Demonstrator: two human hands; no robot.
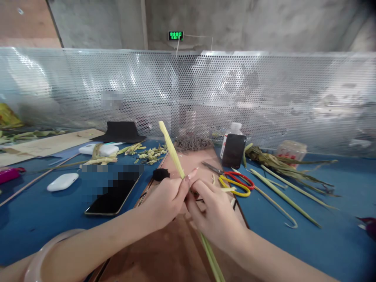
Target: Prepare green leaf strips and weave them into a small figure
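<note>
My left hand (pixel 167 199) and my right hand (pixel 216 211) meet over the brown board (pixel 158 250), fingers closed around a pale green leaf strip (pixel 172 152). Its flat upper end rises up and to the left. Below my right hand a green length (pixel 211 254) hangs toward me; the join inside my fingers is hidden. Just right of my hands lie scissors (pixel 237 184) with red and yellow handles, blades pointing left. A small black clump (pixel 161 174) sits left of my fingertips.
On the blue table (pixel 264 250) are a phone (pixel 114 196), a white case (pixel 62 182), a bottle (pixel 235 129) behind a black rectangular object (pixel 234 151), dried leaves (pixel 279 164) and green stalks (pixel 288 196). Grey cord (pixel 194 143) lies before the perforated metal screen (pixel 264 90).
</note>
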